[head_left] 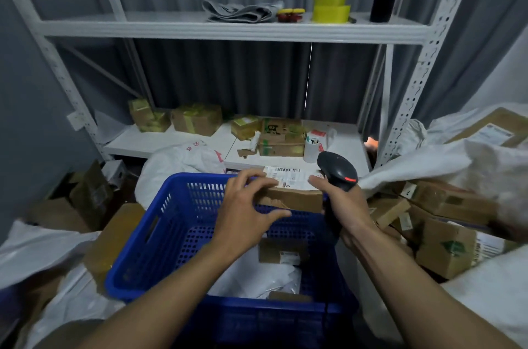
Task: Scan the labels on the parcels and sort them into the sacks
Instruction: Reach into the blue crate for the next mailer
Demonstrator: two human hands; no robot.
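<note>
Left hand [245,205] has its fingers curled over the cardboard parcel [297,198], perched on the blue basket's [137,248] far rim. Right hand [344,205] has its fingers wrapped round the black scanner [338,168], just beside it.

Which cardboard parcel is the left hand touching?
The box at the far rim of the blue basket, barcode label up, beside the scanner; others lie untouched.
</note>
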